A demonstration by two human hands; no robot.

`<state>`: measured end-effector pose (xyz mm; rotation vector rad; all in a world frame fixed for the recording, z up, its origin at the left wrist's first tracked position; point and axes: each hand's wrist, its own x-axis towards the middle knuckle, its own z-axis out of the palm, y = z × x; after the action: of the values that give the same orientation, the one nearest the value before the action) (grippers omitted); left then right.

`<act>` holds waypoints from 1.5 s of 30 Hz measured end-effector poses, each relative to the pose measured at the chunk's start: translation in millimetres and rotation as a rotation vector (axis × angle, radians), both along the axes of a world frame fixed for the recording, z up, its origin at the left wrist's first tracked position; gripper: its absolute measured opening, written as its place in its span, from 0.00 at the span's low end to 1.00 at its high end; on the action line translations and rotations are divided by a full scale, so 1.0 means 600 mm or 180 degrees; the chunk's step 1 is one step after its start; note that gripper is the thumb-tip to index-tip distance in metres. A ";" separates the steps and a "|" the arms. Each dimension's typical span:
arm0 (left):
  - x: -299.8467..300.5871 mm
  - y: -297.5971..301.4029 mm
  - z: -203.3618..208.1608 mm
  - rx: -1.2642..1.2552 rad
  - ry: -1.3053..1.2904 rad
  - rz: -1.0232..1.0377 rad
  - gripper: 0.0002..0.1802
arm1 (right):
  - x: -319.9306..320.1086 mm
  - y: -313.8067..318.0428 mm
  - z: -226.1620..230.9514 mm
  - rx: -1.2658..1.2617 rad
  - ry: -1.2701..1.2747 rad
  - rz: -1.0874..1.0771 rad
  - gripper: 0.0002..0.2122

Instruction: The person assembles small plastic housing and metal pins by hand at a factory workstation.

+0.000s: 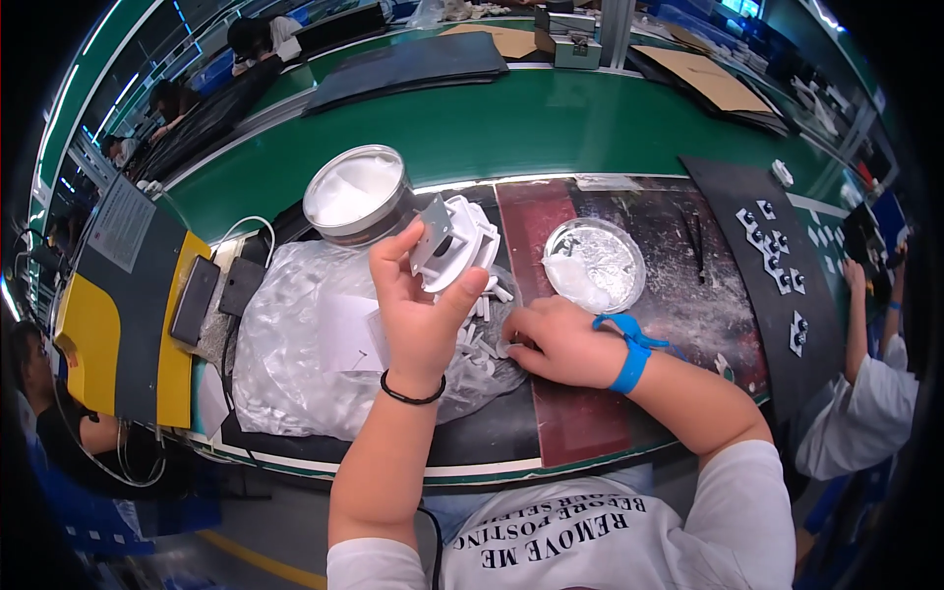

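Note:
My left hand (415, 329) is raised over a plastic bag, its fingers closed round a white plastic fitting (466, 246) with a grey metal plate (431, 236) on its left side. Lower and to the right, my right hand (565, 339) rests with curled fingers at the bag's right end. Its fingertips are beside a pile of small white plastic pieces (479, 349); whatever they pinch is hidden. The crumpled clear bag (285, 339) spreads left of the pile, with a white paper slip (349, 334) on it. Beyond my right hand lies a shallow round dish (629, 258) with white paste in it.
A round tub (359, 231) of white material stands behind the bag. Tweezers (699, 246) lie on the stained mat. Several small assemblies (772, 246) sit on a black strip at right. A yellow-and-grey machine (123, 315) flanks the left side. A co-worker's arm (855, 329) is far right.

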<state>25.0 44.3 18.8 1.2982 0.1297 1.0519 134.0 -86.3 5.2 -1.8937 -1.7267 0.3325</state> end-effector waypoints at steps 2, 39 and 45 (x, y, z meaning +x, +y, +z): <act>0.002 -0.002 -0.001 0.0044 -0.0025 -0.0044 0.34 | 0.003 -0.011 -0.010 0.0236 -0.0603 0.0194 0.04; 0.015 -0.027 -0.025 0.0489 0.0554 -0.0017 0.40 | 0.164 -0.089 -0.019 0.0372 -0.0789 -0.0948 0.03; 0.010 -0.022 -0.027 0.0284 0.0399 -0.0366 0.37 | 0.161 -0.087 -0.025 0.0379 -0.0791 -0.0953 0.03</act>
<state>31.2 31.0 2.8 1.4357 0.1023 0.8868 230.9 -138.5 -9.5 -2.1356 -1.5400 -0.1216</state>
